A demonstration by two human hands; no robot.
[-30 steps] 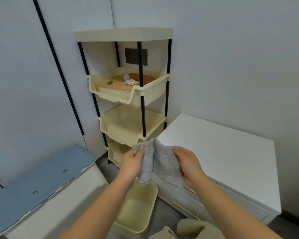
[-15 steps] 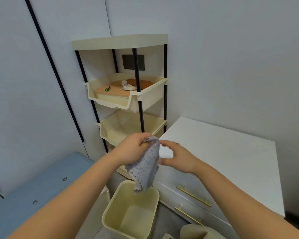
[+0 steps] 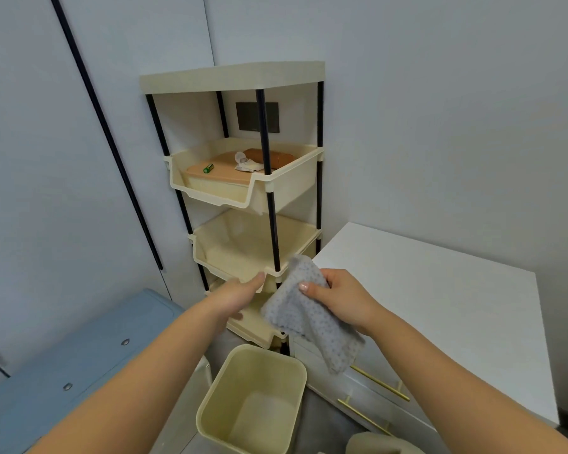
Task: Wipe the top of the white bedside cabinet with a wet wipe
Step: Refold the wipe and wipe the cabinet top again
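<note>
Pale grey walls (image 3: 440, 109) meet in a corner behind a cream rack (image 3: 233, 77) with black posts. A cream bin (image 3: 259, 350) stands on the grey floor (image 3: 322, 421) beside a blue-lidded box (image 3: 79, 355).

This is looking like a bedroom corner in a home. A white bedside cabinet (image 3: 423, 306) with gold drawer handles (image 3: 379, 383) is standing just right of the fingers (image 3: 328, 278) of the right hand (image 3: 345, 299), a cream tiered storage rack (image 3: 233, 77) is rising beyond them, a waste bin (image 3: 263, 350) is sitting below them, and a blue-lidded box (image 3: 79, 355) is lying to their left.
</note>
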